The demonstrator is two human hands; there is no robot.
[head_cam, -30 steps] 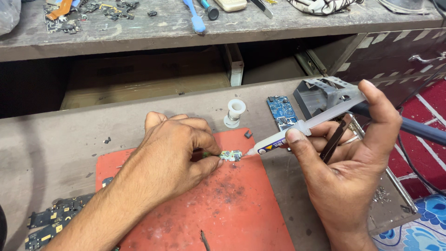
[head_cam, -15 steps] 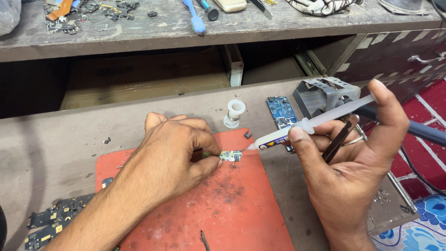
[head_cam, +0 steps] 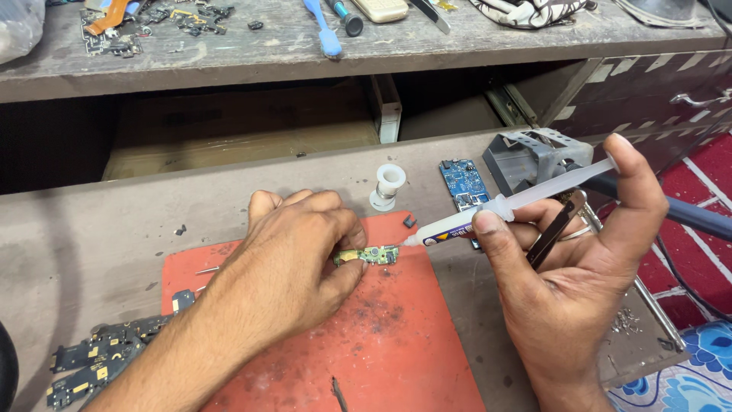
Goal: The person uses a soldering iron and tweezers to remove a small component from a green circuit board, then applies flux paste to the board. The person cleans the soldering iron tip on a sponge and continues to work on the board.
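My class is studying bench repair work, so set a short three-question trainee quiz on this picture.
1. True or false: the left hand pins a small green circuit board on the red mat.
2. The right hand holds: A a screwdriver, B a syringe, C a brush.
3. Which thing stands just beyond the mat's far edge?

Key: 1 true. 2 B. 3 the white spool.
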